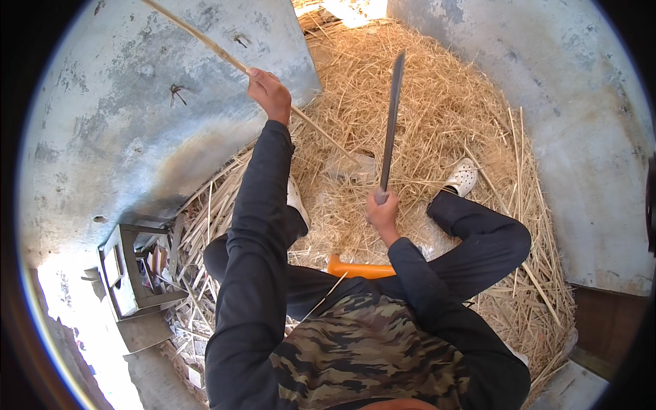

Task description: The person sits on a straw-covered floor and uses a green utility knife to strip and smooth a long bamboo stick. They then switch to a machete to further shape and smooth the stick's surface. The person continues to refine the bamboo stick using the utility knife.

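Note:
My left hand [270,94] is raised and closed around a long, thin bamboo stick [205,41]. The stick slants from the top left down to the straw. Its lower end comes to a flat greyish block [352,166] half covered in shavings; I cannot tell whether they touch. In front of my body, my right hand [383,215] grips a machete [392,123] near the base of its long dark blade. The blade points away from me and upward, apart from the stick. Most of the machete's handle is hidden by my fingers.
Straw-like shavings [437,89] cover the floor between my light clogs [463,176]. An orange plastic stool [362,268] shows under my legs. Worn grey walls [533,137] rise on both sides. A wooden frame [140,270] stands at the left, near split strips [205,232].

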The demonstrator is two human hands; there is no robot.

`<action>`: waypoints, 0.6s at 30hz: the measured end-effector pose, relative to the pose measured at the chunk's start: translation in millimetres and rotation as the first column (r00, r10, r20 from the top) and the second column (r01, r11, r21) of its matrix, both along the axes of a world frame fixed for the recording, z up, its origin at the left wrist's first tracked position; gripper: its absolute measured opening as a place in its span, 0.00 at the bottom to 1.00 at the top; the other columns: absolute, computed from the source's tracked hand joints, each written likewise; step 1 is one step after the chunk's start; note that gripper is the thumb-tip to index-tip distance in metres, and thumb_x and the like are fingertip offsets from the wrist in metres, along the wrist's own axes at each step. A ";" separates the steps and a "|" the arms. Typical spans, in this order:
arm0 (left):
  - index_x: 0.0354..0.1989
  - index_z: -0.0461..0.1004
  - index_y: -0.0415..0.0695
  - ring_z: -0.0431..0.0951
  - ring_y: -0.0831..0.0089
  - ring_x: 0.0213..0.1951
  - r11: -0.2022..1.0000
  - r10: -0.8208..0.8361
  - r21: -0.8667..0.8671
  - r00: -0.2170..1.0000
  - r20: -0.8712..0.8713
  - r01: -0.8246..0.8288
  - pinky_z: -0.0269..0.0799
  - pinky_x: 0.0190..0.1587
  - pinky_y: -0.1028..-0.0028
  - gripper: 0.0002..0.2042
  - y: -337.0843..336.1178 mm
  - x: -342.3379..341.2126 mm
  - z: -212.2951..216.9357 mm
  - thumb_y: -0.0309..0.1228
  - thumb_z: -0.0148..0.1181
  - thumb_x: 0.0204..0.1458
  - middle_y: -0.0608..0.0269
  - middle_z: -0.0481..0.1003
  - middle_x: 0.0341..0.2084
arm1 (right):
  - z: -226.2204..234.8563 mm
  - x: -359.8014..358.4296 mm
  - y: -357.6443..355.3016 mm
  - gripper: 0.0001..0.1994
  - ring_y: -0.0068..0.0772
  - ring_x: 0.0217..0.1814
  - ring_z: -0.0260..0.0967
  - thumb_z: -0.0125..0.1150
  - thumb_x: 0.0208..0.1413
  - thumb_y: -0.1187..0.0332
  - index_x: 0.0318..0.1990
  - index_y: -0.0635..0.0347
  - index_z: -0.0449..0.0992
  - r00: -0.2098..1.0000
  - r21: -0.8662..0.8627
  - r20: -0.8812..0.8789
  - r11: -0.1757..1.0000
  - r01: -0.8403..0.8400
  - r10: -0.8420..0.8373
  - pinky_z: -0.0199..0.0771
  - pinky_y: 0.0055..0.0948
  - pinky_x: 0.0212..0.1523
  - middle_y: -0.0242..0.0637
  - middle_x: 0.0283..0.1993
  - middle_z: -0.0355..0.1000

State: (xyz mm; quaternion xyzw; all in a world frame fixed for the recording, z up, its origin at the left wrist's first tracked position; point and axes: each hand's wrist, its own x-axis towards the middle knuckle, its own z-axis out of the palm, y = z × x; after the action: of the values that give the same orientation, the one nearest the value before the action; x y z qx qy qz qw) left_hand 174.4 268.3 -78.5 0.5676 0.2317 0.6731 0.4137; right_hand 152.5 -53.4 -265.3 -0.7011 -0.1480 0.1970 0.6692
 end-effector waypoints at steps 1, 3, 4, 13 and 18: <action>0.16 0.55 0.43 0.56 0.81 0.14 1.000 -0.001 0.010 1.000 -0.005 0.001 0.52 0.18 0.74 0.29 -5.6 7.9 3.5 0.50 0.34 0.67 0.71 0.57 0.09 | -34.6 -7.5 -8.8 0.08 0.33 0.14 0.68 0.58 0.50 0.70 0.29 0.67 0.70 0.995 -0.176 0.087 0.984 -0.036 0.052 0.66 0.34 0.16 0.39 0.18 0.68; 0.15 0.54 0.43 0.56 0.81 0.14 0.999 -0.032 0.034 0.999 -0.001 0.032 0.51 0.18 0.74 0.29 -19.8 37.8 14.5 0.50 0.34 0.67 0.70 0.57 0.09 | -116.4 -21.6 -35.5 0.08 0.34 0.15 0.69 0.59 0.49 0.69 0.29 0.67 0.71 0.959 -0.511 0.231 0.859 -0.024 0.164 0.69 0.37 0.19 0.40 0.18 0.69; 0.15 0.54 0.43 0.56 0.80 0.14 0.993 0.045 0.108 0.998 -0.035 -0.041 0.51 0.18 0.74 0.29 -14.9 30.1 7.9 0.51 0.34 0.67 0.70 0.57 0.09 | -114.7 -22.9 -37.8 0.09 0.34 0.15 0.69 0.59 0.49 0.69 0.29 0.67 0.71 0.977 -0.538 0.063 0.831 -0.139 0.205 0.69 0.37 0.19 0.41 0.18 0.69; 0.15 0.55 0.43 0.56 0.80 0.14 0.999 0.008 0.031 0.999 -0.040 -0.007 0.51 0.18 0.72 0.29 -3.9 0.6 5.0 0.51 0.34 0.66 0.70 0.57 0.09 | 1.9 11.0 4.4 0.08 0.32 0.11 0.64 0.61 0.49 0.72 0.31 0.67 0.70 0.972 0.090 -0.185 0.987 -0.130 0.145 0.65 0.37 0.15 0.37 0.17 0.67; 0.16 0.55 0.43 0.57 0.80 0.15 0.995 -0.055 0.080 0.997 -0.054 0.059 0.52 0.18 0.72 0.29 -19.6 40.6 15.7 0.51 0.34 0.66 0.70 0.57 0.09 | -161.4 -14.2 -37.2 0.08 0.32 0.10 0.63 0.60 0.50 0.70 0.30 0.65 0.70 0.999 -0.449 -0.009 0.892 -0.045 0.046 0.64 0.36 0.12 0.37 0.17 0.67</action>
State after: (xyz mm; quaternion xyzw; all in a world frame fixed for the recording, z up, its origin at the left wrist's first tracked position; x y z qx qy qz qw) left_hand 214.9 248.7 -62.8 0.6074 0.1984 0.6551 0.4031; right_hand 138.3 -90.6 -426.6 -0.8331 -0.1157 0.2408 0.4844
